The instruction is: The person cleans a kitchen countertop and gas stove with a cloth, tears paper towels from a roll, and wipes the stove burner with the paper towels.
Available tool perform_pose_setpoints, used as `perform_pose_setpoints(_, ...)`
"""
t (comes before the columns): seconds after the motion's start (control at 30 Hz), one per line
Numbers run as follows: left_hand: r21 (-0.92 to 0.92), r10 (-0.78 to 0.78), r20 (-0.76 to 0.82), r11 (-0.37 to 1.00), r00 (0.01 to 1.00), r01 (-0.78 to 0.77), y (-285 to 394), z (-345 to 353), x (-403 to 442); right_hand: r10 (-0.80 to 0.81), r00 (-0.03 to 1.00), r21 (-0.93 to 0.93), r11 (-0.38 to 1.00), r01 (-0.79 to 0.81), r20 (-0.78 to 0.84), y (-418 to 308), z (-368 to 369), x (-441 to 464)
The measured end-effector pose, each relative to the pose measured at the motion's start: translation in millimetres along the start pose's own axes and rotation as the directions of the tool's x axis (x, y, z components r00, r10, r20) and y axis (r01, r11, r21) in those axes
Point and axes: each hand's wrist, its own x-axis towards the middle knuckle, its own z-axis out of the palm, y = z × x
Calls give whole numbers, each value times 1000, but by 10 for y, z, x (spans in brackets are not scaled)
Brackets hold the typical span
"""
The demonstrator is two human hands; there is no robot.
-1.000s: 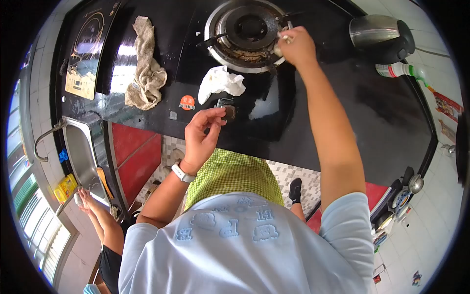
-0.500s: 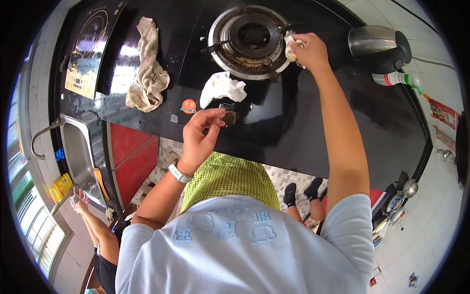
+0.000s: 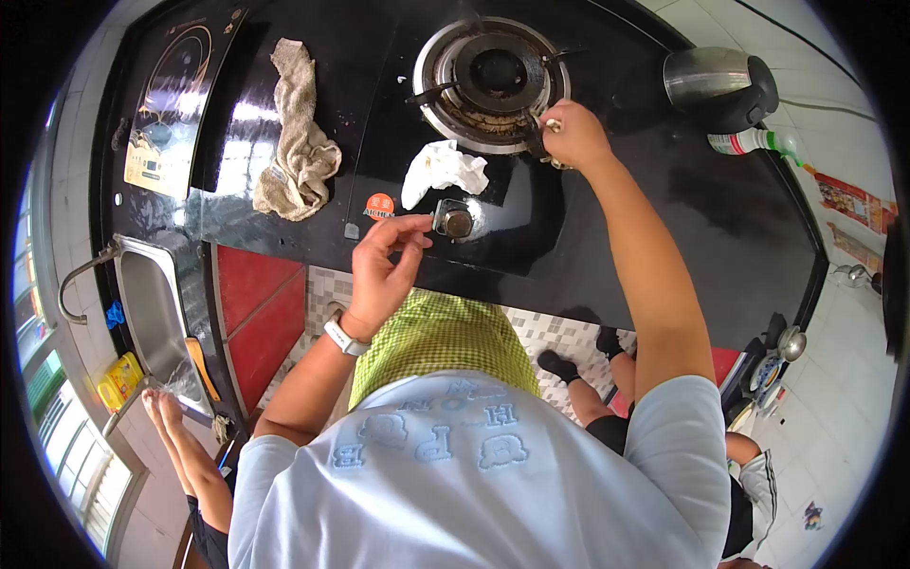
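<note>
My right hand [image 3: 574, 137] is closed around a crumpled, stained tissue [image 3: 553, 125], mostly hidden by the fingers. It presses at the lower right rim of the gas burner [image 3: 497, 78], which has brown grime inside its metal ring. My left hand [image 3: 384, 270] is held over the counter's front edge with nothing in it, thumb and index finger slightly apart. Its index fingertip is beside the stove knob [image 3: 457, 223]; whether they touch I cannot tell. A white crumpled tissue [image 3: 444, 171] lies between the burner and the knob.
A beige rag [image 3: 299, 142] lies left of the burner, near an induction cooktop [image 3: 171, 104]. A kettle [image 3: 716, 85] and a bottle [image 3: 749, 142] stand to the right. Another person's hands [image 3: 163, 408] are at the sink [image 3: 156, 294]; someone else stands at lower right.
My right hand has moved down along the burner's right rim with the tissue. My left hand stays near the knob, which shows more fully. The other person's hands at the sink have shifted lower.
</note>
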Motion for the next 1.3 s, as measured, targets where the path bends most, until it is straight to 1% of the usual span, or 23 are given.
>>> perform_pose_setpoints(0.03,-5,22,1,1000,1000,-22,-79,-75,-14,-1,1000,-9,1000,1,4,85,35,39)
perform_pose_setpoints(0.1,-23,3,-25,1000,1000,-4,-101,-165,-49,-42,986,169,985,15,161,214,46,188)
perform_pose_setpoints(0.13,-29,5,-25,1000,1000,-6,-136,-210,-72,61,951,345,923,-170,304,204,-6,221)
perform_pose_setpoints(0.17,-27,13,-18,1000,1000,-14,-155,-241,-85,65,953,348,922,-170,295,223,-78,209)
perform_pose_setpoints(0.23,-14,-50,-40,999,998,50,-182,-289,-144,31,919,568,778,-269,393,280,-217,98)
perform_pose_setpoints(0.3,-38,-72,-21,997,997,71,-209,-317,-191,222,945,730,601,-325,239,311,-300,-10)
perform_pose_setpoints(0.4,-41,-126,27,991,992,127,-222,-341,-217,217,970,664,711,-232,107,465,-259,-63)
perform_pose_setpoints(0.43,-38,-99,34,994,994,101,-226,-340,-217,152,987,586,795,-159,62,492,-186,-39)
perform_pose_setpoints(0.5,-29,-68,53,997,996,70,-216,-306,-184,-121,984,266,952,153,-132,539,79,72)
perform_pose_setpoints(0.57,-56,-96,40,994,995,98,-187,-261,-173,-101,989,171,978,119,-111,276,198,-70)
perform_pose_setpoints(0.6,-44,-105,50,993,993,107,-183,-242,-193,-54,997,266,962,66,-53,286,265,-90)
perform_pose_setpoints(0.77,-33,-46,96,998,994,49,-129,-96,-119,-71,995,263,961,88,-72,242,237,-321)
perform_pose_setpoints(0.83,-20,-36,110,999,993,39,-69,-49,-128,-87,995,136,988,79,50,220,141,-377)
perform_pose_setpoints(0.9,-25,-38,113,999,993,41,-28,-11,-132,-129,991,69,990,127,26,386,159,-415)
perform_pose_setpoints(0.97,-20,-59,112,998,992,61,-20,-6,-110,-49,997,555,828,74,-60,418,44,-438)
perform_pose_setpoints(1.0,-6,-59,114,998,992,61,-35,-7,-105,127,992,738,672,-69,-23,455,-25,-461)
perform_pose_setpoints(1.03,8,-63,117,998,991,62,-37,-4,-107,243,962,889,404,-215,122,398,-169,-512)
perform_pose_setpoints(1.07,7,-66,110,998,992,65,-32,2,-104,217,964,962,188,-197,155,475,-175,-493)
perform_pose_setpoints(1.1,1,-71,104,997,992,71,-18,11,-94,183,966,983,-39,-178,182,532,-175,-465)
perform_pose_setpoints(1.13,-6,-75,98,997,992,76,-7,22,-84,175,962,970,-162,-183,211,465,-253,-498)
perform_pose_setpoints(1.17,-9,-78,87,997,993,79,-8,38,-78,167,962,969,-158,-191,217,476,-258,-504)
perform_pose_setpoints(1.23,-35,-38,56,999,998,40,-16,78,-59,-29,969,921,-304,-244,247,465,-307,-496)
perform_pose_setpoints(1.3,-53,-41,34,998,999,43,-24,103,-58,31,963,918,-312,-247,269,321,-327,-503)
